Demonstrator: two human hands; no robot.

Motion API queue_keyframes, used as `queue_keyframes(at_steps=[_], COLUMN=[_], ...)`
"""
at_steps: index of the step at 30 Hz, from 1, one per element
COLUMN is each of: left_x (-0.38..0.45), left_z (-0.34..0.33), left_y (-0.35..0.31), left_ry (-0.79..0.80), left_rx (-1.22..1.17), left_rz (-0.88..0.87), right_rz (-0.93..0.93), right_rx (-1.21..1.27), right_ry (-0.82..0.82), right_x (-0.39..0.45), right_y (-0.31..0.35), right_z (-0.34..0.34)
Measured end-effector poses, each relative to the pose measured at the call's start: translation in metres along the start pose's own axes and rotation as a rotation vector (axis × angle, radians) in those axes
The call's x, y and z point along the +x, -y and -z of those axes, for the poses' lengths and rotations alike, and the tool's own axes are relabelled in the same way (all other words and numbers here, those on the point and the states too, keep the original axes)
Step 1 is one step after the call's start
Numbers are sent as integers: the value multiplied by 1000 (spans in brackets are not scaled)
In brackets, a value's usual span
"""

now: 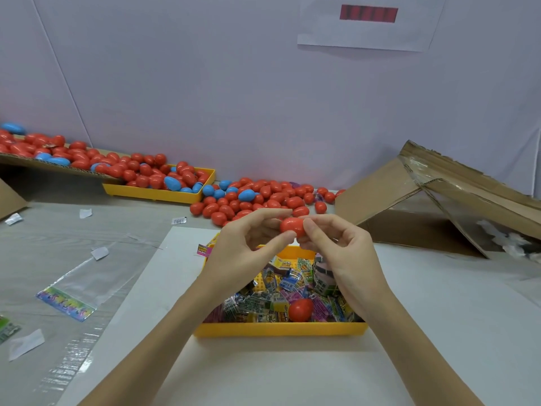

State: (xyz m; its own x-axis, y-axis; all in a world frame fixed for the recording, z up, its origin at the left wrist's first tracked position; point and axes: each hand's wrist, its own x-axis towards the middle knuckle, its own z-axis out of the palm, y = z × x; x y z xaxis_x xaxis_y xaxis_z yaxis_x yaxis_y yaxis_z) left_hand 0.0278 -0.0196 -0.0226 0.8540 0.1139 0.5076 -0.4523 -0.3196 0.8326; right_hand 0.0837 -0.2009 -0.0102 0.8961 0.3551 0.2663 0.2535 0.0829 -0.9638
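At the far left, a flat sheet of brown cardboard (67, 169) carries a heap of red and blue plastic eggs (79, 156). The heap spills rightward into a shallow yellow plastic tray at the back (152, 194). Nearer on that side, clear plastic bags with a bright printed strip (66, 303) and small white paper scraps (99, 253) lie scattered over the grey table (58, 197). Right of the back tray, a loose pile of red and blue eggs (263, 197) sits on the table by the pale wall (205, 83).

In the middle, the left hand (243, 247) pinches one end of a red plastic egg-shaped capsule (292, 225) between thumb and forefinger. The right hand (342, 250) pinches the other end with its thumb and curled fingers. The capsule is up in the air, lying sideways, above the far edge of a near yellow plastic tray (278, 329) and in front of the loose pile.

Both forearms cross over this near tray and hide parts of its sides. Inside it lie many small printed foil packets (257, 300) and a second red egg (300, 309) near the front wall. The tray rests on a white board (263, 370).

To the right, an open brown cardboard box (409, 200) lies on its side, its taped flaps spread. High on the wall hangs a white paper sheet with a red bar (366, 36).
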Motion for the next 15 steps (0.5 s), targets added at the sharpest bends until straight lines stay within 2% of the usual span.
queue_keyframes(at_steps=[5,8,15], left_x=[-1,-1,-3], left_z=[0,3,1], left_y=[-2,-1,-2], left_ry=[-22,-65,-75], left_rx=[181,352,381], left_rz=[-120,-228,-322], right_rz=[8,31,149], right_rx=[32,-15,-158], right_ry=[-40,-4,42], right_x=[-3,-7,-8], right_y=[-3,-3,-5], right_z=[-7,-14,-17])
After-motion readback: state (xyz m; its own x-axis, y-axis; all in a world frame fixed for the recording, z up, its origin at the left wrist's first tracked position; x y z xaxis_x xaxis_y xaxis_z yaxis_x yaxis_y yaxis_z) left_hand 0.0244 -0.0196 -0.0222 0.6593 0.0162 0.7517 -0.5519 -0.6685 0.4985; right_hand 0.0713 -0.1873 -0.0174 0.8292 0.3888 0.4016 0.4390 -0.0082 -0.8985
